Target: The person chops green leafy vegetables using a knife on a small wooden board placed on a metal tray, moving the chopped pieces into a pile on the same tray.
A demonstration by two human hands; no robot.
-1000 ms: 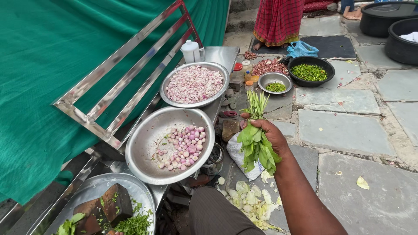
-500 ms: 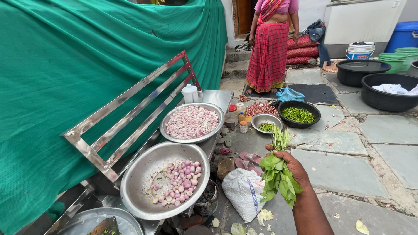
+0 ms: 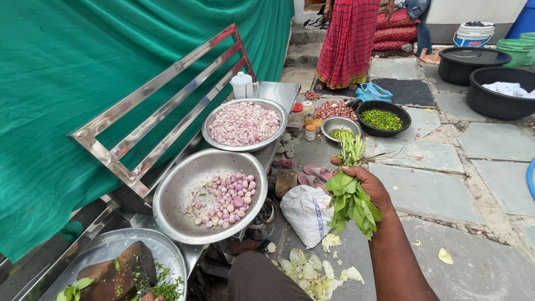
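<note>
My right hand (image 3: 369, 187) is stretched out over the stone floor and grips a bunch of leafy greens (image 3: 350, 196), stems pointing away, leaves hanging toward me. My left hand is out of view. To the left on a steel bench (image 3: 278, 89) stands a large steel bowl (image 3: 184, 184) with peeled small pink onions (image 3: 227, 198). Behind it a second steel bowl (image 3: 207, 125) holds chopped onion (image 3: 244, 122). A steel plate (image 3: 111, 251) at the lower left carries a dark wooden block (image 3: 120, 270) and chopped greens.
On the floor lie a white sack (image 3: 306, 209), cabbage scraps (image 3: 312, 270), pink sandals (image 3: 315, 175), a small steel bowl (image 3: 339, 127) and a black bowl of green chillies (image 3: 383, 118). A person in a red garment (image 3: 348, 42) stands behind. Black tubs (image 3: 499, 92) sit at right.
The camera tilted up, then back down. My right hand with the greens stayed stretched out over the floor, shifting slightly right of the white sack.
</note>
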